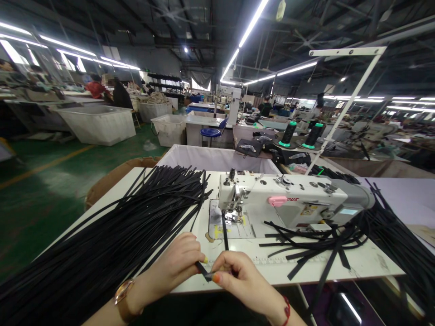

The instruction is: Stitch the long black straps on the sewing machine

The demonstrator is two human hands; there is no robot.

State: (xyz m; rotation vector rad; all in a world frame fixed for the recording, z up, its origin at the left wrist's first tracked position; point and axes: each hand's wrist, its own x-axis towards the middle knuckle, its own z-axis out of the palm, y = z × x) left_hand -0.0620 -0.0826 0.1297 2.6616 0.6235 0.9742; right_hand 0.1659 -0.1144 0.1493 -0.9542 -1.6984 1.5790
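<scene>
Both hands meet at the front edge of the white sewing table. My left hand [180,261], with a watch on the wrist, pinches a short black strip [203,270]. My right hand [239,276], with a red bracelet, has its fingers closed at the strip's other end, thumb and forefinger together. Another black strip [225,231] runs from under the needle area of the white sewing machine [282,197] toward my right hand; whether the two strips join is hidden. A large bundle of long black strips [136,222] lies left of the machine.
Cut black strips [306,244] lie right of the machine, with more hanging at the far right. Behind the table stand a white-lined bin [217,156] and two black thread cones [288,133]. Grey bins [98,122], a blue stool [210,132] and seated people are farther back.
</scene>
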